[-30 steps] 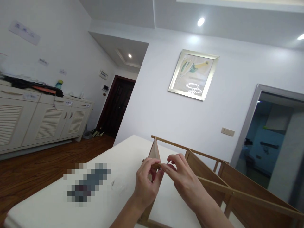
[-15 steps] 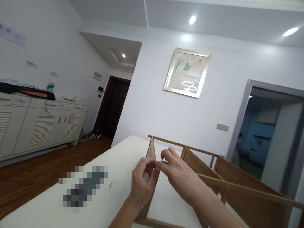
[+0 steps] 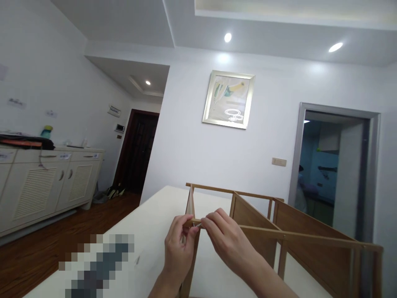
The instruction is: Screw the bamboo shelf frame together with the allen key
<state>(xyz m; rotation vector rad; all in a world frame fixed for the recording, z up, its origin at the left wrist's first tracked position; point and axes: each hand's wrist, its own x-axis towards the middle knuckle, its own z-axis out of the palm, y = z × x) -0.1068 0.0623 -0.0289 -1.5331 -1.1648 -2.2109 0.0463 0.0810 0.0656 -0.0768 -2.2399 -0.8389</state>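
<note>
A light wooden shelf frame (image 3: 281,236) lies on its side on the white table (image 3: 155,223), its panels standing upright. My left hand (image 3: 178,252) grips the near corner of the frame where a thin rail meets the end panel, fingers closed around the wood. My right hand (image 3: 228,244) is pinched at that same corner, thumb and forefinger pressed on a small metal piece (image 3: 196,224) that I cannot make out clearly. Both hands touch each other at the joint.
A blurred patch (image 3: 99,260) covers something on the table's near left. A white louvred sideboard (image 3: 46,178) stands along the left wall, a dark door (image 3: 136,153) behind it. A framed picture (image 3: 228,99) hangs ahead; an open doorway (image 3: 331,165) is on the right.
The view has swung right and levelled out. Both hands stay pinched at the frame's corner joint, with the right fingers shifting slightly on the small piece.
</note>
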